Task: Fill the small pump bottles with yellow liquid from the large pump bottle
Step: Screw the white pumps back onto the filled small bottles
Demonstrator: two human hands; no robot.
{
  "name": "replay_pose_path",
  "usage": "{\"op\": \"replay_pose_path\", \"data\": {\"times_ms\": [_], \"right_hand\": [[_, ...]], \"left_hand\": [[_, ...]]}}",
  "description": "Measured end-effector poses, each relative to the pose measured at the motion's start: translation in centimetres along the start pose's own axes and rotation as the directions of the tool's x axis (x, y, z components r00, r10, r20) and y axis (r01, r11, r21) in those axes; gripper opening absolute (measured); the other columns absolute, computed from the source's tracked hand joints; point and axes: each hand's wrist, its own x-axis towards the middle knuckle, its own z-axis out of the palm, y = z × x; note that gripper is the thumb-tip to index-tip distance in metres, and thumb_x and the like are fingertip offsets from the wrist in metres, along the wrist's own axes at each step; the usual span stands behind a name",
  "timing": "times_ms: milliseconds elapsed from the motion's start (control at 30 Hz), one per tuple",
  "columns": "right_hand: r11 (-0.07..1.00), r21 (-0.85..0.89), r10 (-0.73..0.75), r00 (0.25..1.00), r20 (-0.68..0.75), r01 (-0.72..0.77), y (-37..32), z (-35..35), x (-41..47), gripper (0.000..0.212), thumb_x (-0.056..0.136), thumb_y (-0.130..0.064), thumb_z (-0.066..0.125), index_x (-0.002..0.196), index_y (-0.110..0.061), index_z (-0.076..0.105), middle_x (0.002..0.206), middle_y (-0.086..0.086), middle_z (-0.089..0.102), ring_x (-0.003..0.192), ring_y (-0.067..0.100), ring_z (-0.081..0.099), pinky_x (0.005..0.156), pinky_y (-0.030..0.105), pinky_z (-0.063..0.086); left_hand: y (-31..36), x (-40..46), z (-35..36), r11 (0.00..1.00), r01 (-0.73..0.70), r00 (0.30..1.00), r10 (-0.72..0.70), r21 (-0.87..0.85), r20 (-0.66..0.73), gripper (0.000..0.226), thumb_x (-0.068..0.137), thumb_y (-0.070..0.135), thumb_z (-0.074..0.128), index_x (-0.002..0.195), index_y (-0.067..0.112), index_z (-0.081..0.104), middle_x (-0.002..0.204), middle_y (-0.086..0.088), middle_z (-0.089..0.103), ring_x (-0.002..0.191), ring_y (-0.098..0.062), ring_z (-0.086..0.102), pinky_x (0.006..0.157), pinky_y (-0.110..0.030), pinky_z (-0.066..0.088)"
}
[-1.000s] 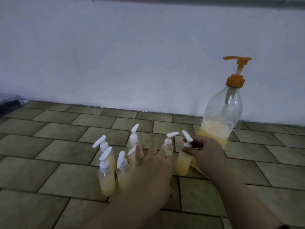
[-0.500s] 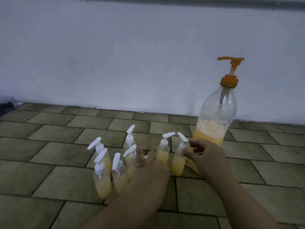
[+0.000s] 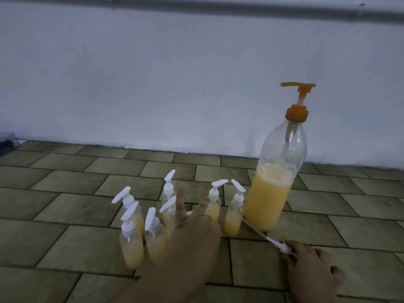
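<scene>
The left hand (image 3: 192,232) reaches out with straight fingers, holding nothing, and hides part of the small pump bottles (image 3: 132,243) on the tiled floor (image 3: 65,206). The right hand (image 3: 310,262) pinches a white pump top (image 3: 285,248) with its thin tube; its lower part is cut off. The large pump bottle (image 3: 275,189) stands just beside them, near the wall (image 3: 153,84)
</scene>
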Motion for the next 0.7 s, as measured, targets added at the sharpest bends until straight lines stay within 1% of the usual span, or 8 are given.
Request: {"op": "replay_pose_path", "data": {"times_ms": [67, 167, 233, 300, 367, 467, 600, 700], "right_hand": [[1.000, 0.021, -0.004, 1.000, -0.003, 0.004, 0.4, 0.6, 0.2, 0.033, 0.087, -0.055, 0.050, 0.119, -0.050, 0.048, 0.125, -0.022, 0.052, 0.125, 0.007, 0.035, 0.091, 0.034, 0.025], [0.998, 0.061, 0.000, 1.000, 0.006, 0.000, 0.8, 1.1, 0.5, 0.030, 0.081, -0.053, 0.061, 0.109, -0.050, 0.054, 0.115, -0.024, 0.058, 0.122, 0.007, 0.039, 0.090, 0.035, 0.022], [0.989, 0.143, -0.037, 0.996, -0.077, 0.048, 0.9, 1.7, 0.5, 0.021, 0.078, -0.040, 0.071, 0.096, -0.043, 0.062, 0.101, -0.016, 0.063, 0.114, 0.014, 0.048, 0.091, 0.038, 0.025], [0.974, 0.217, -0.029, 0.991, -0.133, 0.057, 1.1, 1.7, 0.4, 0.019, 0.073, -0.031, 0.078, 0.084, -0.037, 0.065, 0.084, -0.010, 0.060, 0.109, 0.020, 0.052, 0.092, 0.041, 0.026], [0.966, 0.257, 0.029, 0.994, -0.103, -0.001, 0.7, 0.7, 0.1, 0.016, 0.077, -0.037, 0.074, 0.079, -0.042, 0.059, 0.081, -0.013, 0.049, 0.117, 0.016, 0.047, 0.096, 0.039, 0.021], [0.955, 0.289, 0.058, 0.998, 0.031, -0.065, 0.7, 0.0, 0.4, 0.004, 0.087, -0.049, 0.056, 0.089, -0.047, 0.053, 0.093, -0.011, 0.045, 0.124, 0.011, 0.035, 0.100, 0.036, 0.015], [0.846, 0.523, 0.079, 0.995, 0.063, -0.100, 1.6, -1.7, 0.7, 0.009, 0.077, -0.045, 0.067, 0.075, -0.038, 0.061, 0.086, -0.004, 0.062, 0.106, 0.023, 0.053, 0.097, 0.042, 0.036], [0.741, 0.668, 0.035, 0.997, 0.068, -0.072, 2.6, -3.5, 0.4, 0.012, 0.075, -0.036, 0.075, 0.078, -0.029, 0.067, 0.089, 0.005, 0.068, 0.096, 0.027, 0.058, 0.092, 0.043, 0.043]], "left_hand": [[0.3, -0.5, -1.3, 0.999, -0.026, 0.996, 0.022, -0.044, -0.088, 0.027, 0.035, 0.031, 0.081, 0.053, 0.019, 0.065, 0.078, 0.000, 0.072, 0.097, -0.027, 0.067, 0.109, -0.053, -0.020], [0.7, -1.3, -2.9, 0.988, -0.060, 0.985, 0.035, -0.145, -0.167, 0.029, 0.035, 0.042, 0.076, 0.045, 0.025, 0.056, 0.063, 0.013, 0.067, 0.106, -0.009, 0.065, 0.109, -0.053, -0.002], [0.5, -1.7, -3.8, 0.976, -0.050, 0.986, 0.014, -0.212, -0.167, 0.028, 0.043, 0.049, 0.071, 0.057, 0.028, 0.060, 0.071, 0.019, 0.066, 0.115, 0.000, 0.056, 0.110, -0.047, -0.007], [0.3, -1.8, -4.7, 0.923, -0.017, 0.991, -0.035, -0.384, -0.128, 0.034, 0.061, 0.054, 0.067, 0.085, 0.031, 0.063, 0.096, 0.028, 0.059, 0.126, 0.017, 0.028, 0.108, -0.035, -0.019], [-0.1, -2.3, -5.2, 0.793, 0.004, 0.985, -0.109, -0.610, -0.135, 0.039, 0.067, 0.054, 0.069, 0.100, 0.036, 0.058, 0.101, 0.036, 0.048, 0.116, 0.031, 0.019, 0.111, -0.021, -0.002], [-0.7, -2.6, -6.2, 0.487, 0.014, 0.967, -0.228, -0.873, -0.112, 0.038, 0.061, 0.045, 0.078, 0.094, 0.036, 0.062, 0.092, 0.027, 0.063, 0.094, 0.017, 0.053, 0.080, -0.009, 0.044], [-0.4, -1.9, -5.9, 0.109, 0.011, 0.962, -0.271, -0.994, -0.019, 0.038, 0.066, 0.021, 0.083, 0.100, 0.028, 0.065, 0.091, 0.012, 0.073, 0.086, -0.004, 0.069, 0.074, -0.025, 0.056], [0.1, -1.4, -5.8, -0.141, -0.037, 0.935, -0.355, -0.989, 0.015, 0.045, 0.058, 0.019, 0.080, 0.101, 0.018, 0.067, 0.088, 0.006, 0.074, 0.082, -0.005, 0.069, 0.065, -0.016, 0.053]]}}
